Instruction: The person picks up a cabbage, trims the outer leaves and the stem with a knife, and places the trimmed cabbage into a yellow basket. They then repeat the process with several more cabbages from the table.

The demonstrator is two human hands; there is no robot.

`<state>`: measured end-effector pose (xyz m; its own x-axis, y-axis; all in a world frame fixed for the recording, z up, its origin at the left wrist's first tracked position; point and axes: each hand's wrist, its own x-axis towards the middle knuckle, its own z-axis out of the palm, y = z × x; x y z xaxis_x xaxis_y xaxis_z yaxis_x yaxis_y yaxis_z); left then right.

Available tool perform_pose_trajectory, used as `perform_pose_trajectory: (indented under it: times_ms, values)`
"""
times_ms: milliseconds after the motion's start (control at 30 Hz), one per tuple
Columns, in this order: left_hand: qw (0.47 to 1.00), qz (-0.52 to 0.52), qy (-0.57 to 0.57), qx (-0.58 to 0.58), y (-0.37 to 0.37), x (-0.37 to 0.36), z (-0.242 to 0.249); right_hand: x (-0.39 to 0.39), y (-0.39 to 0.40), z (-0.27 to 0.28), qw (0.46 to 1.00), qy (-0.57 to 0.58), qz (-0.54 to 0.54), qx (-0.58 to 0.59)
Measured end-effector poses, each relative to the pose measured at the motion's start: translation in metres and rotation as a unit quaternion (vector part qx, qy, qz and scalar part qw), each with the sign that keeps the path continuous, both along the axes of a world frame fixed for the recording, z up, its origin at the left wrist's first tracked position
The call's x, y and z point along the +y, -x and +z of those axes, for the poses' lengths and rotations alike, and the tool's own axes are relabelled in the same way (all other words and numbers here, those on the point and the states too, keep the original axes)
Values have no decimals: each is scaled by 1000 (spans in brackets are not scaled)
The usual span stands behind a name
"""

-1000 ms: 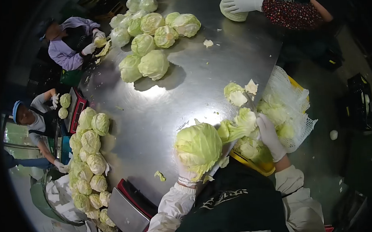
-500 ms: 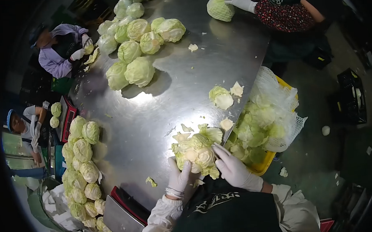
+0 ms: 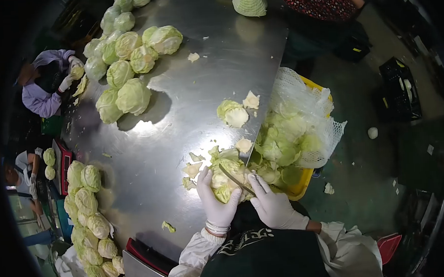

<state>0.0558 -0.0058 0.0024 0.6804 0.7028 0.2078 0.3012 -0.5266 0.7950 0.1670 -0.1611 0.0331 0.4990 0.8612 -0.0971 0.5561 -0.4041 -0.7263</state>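
Note:
Pale green cabbage (image 3: 219, 178) with loose outer leaves sits at the table's near edge, between my two gloved hands. My left hand (image 3: 216, 200) is wrapped round its left side, the thumb along the front. In my right hand (image 3: 276, 206) is a knife (image 3: 233, 179), its dark, narrow blade slanting up and left across the cabbage. The fingers hide the knife's handle. Cut stem pieces (image 3: 192, 169) and leaf scraps lie just beyond my left fingers. Farther up the table rest a trimmed leaf clump (image 3: 233, 114) and another stem piece (image 3: 243, 145).
A yellow crate (image 3: 303, 184) of leaves, with white netting (image 3: 299, 95) over it, stands against the table's right edge. Cabbages are grouped at the far left (image 3: 133, 96) and near left (image 3: 86, 199). A scale (image 3: 138, 271) is by my left arm. Co-workers stand around the metal table (image 3: 181, 110).
The view has shifted, so the table and cabbages appear farther left and the crate nearer. The knife blade now shows across the cabbage, and my left hand has moved up around its side.

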Motion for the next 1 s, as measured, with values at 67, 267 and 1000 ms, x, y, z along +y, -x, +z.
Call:
perform_pose_trajectory:
  times_ms: [67, 267, 1000]
  values:
    - [1000, -5, 17, -7, -6, -3, 0, 1, 0, 2, 999, 4, -18, -31]
    - [999, -20, -34, 11, -8, -13, -2, 19, -19, 13, 996, 64, -55, -35]
    - [998, -24, -24, -46, 5, -8, -14, 19, -16, 9, 1000, 6, -17, 25]
